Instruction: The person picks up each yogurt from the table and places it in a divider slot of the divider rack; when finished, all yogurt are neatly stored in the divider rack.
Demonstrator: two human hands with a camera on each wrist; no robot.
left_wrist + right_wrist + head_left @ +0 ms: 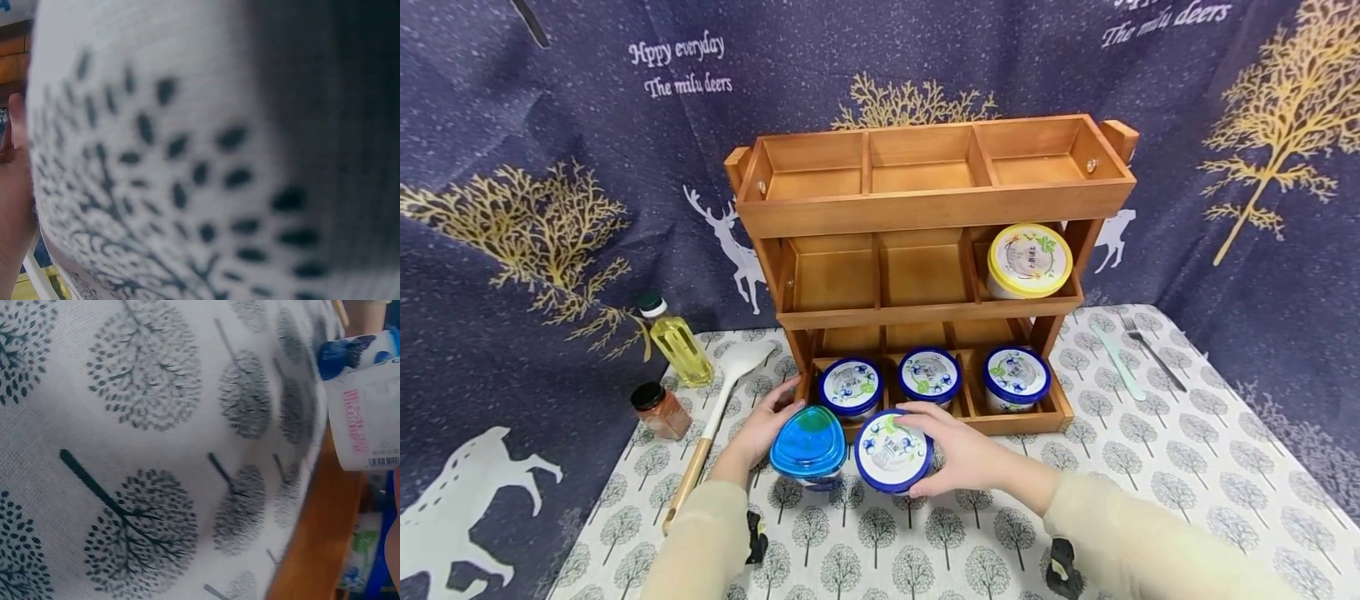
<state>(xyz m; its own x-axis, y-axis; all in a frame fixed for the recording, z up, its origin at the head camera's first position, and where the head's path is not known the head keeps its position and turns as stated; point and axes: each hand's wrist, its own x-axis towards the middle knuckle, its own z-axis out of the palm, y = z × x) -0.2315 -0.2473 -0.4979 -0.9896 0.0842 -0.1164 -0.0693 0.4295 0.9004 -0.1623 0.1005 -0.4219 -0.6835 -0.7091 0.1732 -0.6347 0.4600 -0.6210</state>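
Note:
In the head view, my right hand [958,450] grips the right side of a white tub [891,454] with a blue-rimmed lid, fingers behind and thumb in front. The right wrist view shows the barcode on that tub [369,425]. My left hand [758,435] reaches with extended fingers to the lower left corner of a wooden rack [936,204]. Right beside it, partly covering its thumb, is a tub with a clear blue lid [808,442]; whether they touch, I cannot tell. In the left wrist view the left hand [14,181] shows only at the edge.
Blue-lidded tubs [1015,375] fill the bottom tier, and a yellow-lidded tub [1030,260] sits in the middle tier's right compartment. At left lie a white spatula [718,408], an oil bottle [681,342] and a spice jar [660,411]. A knife [1117,360] and fork [1156,354] lie right.

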